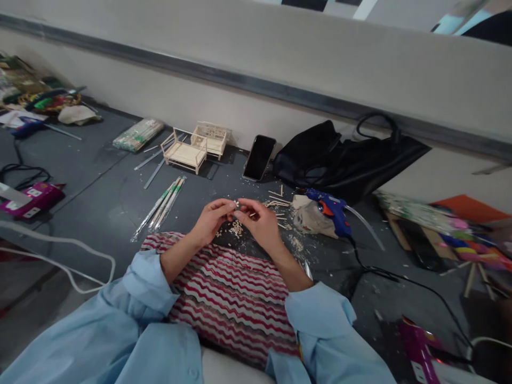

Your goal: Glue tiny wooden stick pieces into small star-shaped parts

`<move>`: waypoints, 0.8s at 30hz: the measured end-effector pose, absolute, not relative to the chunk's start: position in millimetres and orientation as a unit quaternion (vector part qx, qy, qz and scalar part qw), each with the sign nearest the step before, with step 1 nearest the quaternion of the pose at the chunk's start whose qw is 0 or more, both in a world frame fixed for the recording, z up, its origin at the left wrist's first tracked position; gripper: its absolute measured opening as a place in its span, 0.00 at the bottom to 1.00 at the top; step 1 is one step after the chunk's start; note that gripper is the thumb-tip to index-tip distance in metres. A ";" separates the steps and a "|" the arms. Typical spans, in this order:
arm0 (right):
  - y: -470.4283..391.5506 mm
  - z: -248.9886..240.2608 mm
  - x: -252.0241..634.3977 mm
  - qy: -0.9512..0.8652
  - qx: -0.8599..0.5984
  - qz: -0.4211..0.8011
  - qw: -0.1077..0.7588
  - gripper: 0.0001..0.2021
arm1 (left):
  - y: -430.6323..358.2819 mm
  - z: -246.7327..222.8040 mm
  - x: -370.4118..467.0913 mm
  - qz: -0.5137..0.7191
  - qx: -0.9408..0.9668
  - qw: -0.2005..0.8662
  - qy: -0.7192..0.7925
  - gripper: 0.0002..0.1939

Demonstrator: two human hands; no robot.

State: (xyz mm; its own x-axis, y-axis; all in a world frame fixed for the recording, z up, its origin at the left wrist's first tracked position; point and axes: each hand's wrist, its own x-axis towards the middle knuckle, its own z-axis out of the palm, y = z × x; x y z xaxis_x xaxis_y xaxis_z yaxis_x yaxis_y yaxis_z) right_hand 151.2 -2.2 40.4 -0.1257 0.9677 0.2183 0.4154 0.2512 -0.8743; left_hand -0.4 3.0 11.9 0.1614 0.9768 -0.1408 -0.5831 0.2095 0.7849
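In the head view, you are holding both hands close together above the dark worktop (100, 178), at the far edge of a striped cloth (232, 298). Your left hand (212, 221) is pinching, thumb and finger appearing to be closing on a tiny pale piece (237, 204). Your right hand (262, 225) is meeting it from the other side with curled fingers; whether they are gripping the piece too, you cannot tell from here. The piece is sitting between your fingertips, just above a scatter of pale bits (237, 229).

As for progress, a little stick-built frame (186, 152) and a small bench-like piece (214, 140) are standing near the wall, both looking largely assembled. The piece you are handling appears to be unattached to either. Much material is waiting: the bits are lying loose, cut sticks (279, 201) are lying beside your right hand, and slim wrapped bundles (162, 205) are lying left of your hands. The blue glue gun (334, 210) is resting against a crumpled cloth (314, 216), out of your grasp.
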 end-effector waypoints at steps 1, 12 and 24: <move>-1.8 42.2 150.7 -0.687 -0.516 0.310 0.407 0.12 | 2.4 11.8 -0.1 0.555 0.296 0.702 0.332 0.12; -37.9 102.0 190.8 -0.687 -0.567 0.259 0.374 0.10 | -1.1 20.0 0.5 0.559 0.205 0.754 0.277 0.09; -120.1 111.6 226.1 -0.572 -0.581 0.369 0.446 0.13 | -44.0 53.8 19.6 0.497 0.142 0.814 0.265 0.09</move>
